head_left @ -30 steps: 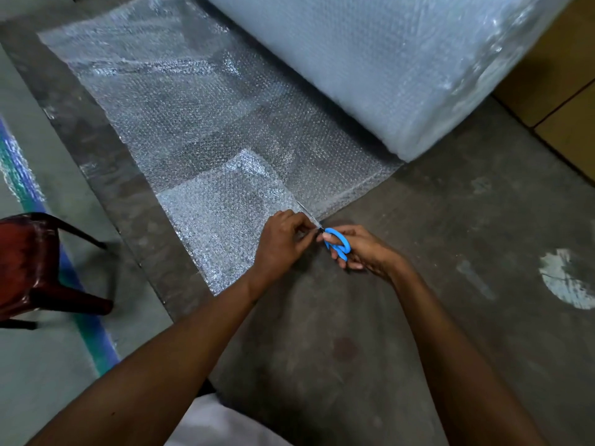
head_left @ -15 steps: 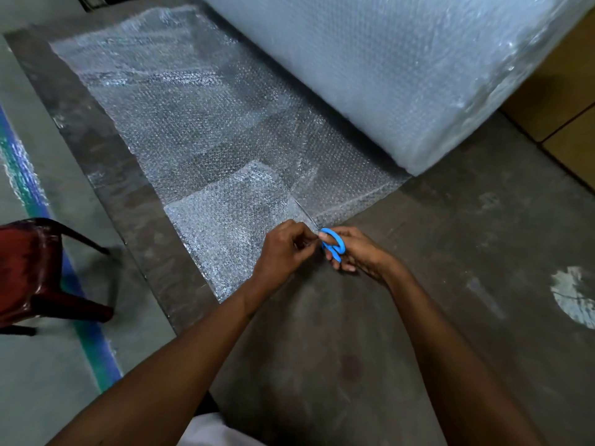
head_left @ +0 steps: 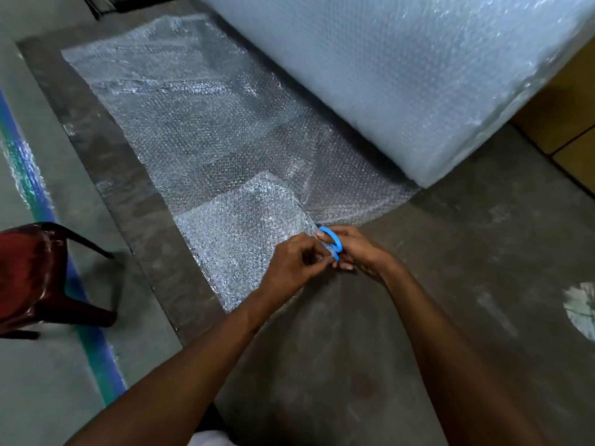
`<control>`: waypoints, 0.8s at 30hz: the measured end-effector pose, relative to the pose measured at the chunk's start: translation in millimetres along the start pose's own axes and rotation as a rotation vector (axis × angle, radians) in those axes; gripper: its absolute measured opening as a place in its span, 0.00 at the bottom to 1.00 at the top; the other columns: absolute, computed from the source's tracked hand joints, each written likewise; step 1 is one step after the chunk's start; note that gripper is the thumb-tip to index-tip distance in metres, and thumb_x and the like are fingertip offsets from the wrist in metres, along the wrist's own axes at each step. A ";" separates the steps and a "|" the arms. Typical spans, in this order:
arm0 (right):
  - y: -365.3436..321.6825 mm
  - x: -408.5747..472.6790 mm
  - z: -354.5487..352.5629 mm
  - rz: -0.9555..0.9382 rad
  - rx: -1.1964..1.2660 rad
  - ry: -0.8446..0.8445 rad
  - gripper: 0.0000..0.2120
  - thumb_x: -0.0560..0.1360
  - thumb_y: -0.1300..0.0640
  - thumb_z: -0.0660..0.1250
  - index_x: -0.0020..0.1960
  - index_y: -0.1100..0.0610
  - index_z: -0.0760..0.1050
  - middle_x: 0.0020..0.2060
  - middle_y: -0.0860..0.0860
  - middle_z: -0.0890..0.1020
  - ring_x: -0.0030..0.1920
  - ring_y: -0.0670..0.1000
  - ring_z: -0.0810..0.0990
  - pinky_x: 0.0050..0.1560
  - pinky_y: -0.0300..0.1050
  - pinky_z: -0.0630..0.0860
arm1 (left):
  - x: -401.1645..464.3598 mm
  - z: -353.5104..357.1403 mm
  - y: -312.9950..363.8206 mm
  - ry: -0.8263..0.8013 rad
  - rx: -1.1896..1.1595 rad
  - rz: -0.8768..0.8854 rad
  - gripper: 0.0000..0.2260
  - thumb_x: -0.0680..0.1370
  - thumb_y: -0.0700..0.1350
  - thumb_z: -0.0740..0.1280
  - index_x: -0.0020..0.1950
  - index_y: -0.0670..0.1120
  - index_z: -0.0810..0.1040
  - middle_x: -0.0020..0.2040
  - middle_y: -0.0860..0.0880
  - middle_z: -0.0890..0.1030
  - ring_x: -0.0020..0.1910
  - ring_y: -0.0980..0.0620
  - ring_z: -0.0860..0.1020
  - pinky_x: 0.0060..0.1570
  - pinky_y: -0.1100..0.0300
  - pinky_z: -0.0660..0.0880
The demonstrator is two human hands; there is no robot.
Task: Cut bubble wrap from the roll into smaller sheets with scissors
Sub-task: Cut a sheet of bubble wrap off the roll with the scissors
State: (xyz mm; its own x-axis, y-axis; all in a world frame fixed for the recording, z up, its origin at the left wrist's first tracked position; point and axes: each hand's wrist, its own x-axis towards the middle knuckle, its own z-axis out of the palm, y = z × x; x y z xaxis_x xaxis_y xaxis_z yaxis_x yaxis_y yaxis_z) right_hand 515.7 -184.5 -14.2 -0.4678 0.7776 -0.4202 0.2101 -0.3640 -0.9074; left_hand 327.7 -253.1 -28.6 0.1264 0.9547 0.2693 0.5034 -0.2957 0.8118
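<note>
A huge roll of bubble wrap [head_left: 396, 75] lies across the top right, with its loose sheet [head_left: 193, 123] spread flat over the dark floor strip. A brighter doubled patch of bubble wrap [head_left: 244, 233] lies at the sheet's near edge. My left hand [head_left: 293, 262] pinches that near edge between fingers and thumb. My right hand [head_left: 357, 249] grips blue-handled scissors [head_left: 331, 239], fingers through the loops. The blades point away along a slit in the sheet and are mostly hidden by wrap and hands.
A dark red plastic chair [head_left: 35, 278] stands at the left on the grey floor, beside a blue-green painted line [head_left: 58, 233]. Brown cardboard boxes [head_left: 566, 123] sit behind the roll at right. A pale paint patch [head_left: 579, 307] marks the floor at far right.
Both hands stay together at the sheet's near edge. The bubble wrap's edge now lies over part of the scissor handles, and my left hand's pinch has drawn closer to my right hand.
</note>
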 end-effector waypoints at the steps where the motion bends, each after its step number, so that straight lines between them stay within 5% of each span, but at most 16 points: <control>1: -1.4 2.4 0.5 0.007 -0.006 0.007 0.18 0.80 0.43 0.74 0.54 0.59 0.84 0.35 0.64 0.79 0.26 0.53 0.74 0.20 0.39 0.64 | 0.1 -0.4 0.0 0.004 -0.007 -0.004 0.07 0.74 0.47 0.82 0.47 0.50 0.86 0.42 0.55 0.82 0.41 0.59 0.79 0.44 0.61 0.76; 10: -11.2 30.1 7.5 0.033 -0.010 0.051 0.27 0.72 0.36 0.79 0.50 0.61 0.81 0.36 0.61 0.75 0.28 0.54 0.69 0.21 0.43 0.63 | -0.4 -2.4 -4.0 -0.002 -0.054 -0.036 0.07 0.74 0.46 0.82 0.45 0.50 0.85 0.42 0.55 0.82 0.41 0.57 0.80 0.43 0.54 0.79; 17: -14.6 33.6 13.3 0.077 0.055 0.090 0.13 0.74 0.38 0.74 0.45 0.48 0.82 0.34 0.52 0.74 0.32 0.51 0.70 0.34 0.46 0.65 | -0.2 -5.3 -1.7 -0.008 -0.074 -0.002 0.07 0.74 0.42 0.81 0.44 0.48 0.84 0.41 0.54 0.82 0.41 0.58 0.78 0.43 0.60 0.75; 24: -11.0 34.8 16.8 0.041 0.121 0.092 0.12 0.79 0.45 0.75 0.48 0.53 0.82 0.41 0.57 0.77 0.41 0.52 0.76 0.42 0.48 0.73 | 0.1 -9.2 -2.4 -0.004 -0.106 -0.003 0.08 0.73 0.40 0.81 0.44 0.47 0.83 0.42 0.53 0.81 0.39 0.57 0.80 0.41 0.62 0.76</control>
State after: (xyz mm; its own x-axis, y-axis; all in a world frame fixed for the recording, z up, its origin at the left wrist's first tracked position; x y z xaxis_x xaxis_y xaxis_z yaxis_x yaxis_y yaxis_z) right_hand 482.7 -162.0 -18.7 -0.3790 0.8023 -0.4612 0.1200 -0.4516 -0.8841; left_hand 318.6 -252.6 -25.7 0.1289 0.9557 0.2647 0.4105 -0.2944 0.8630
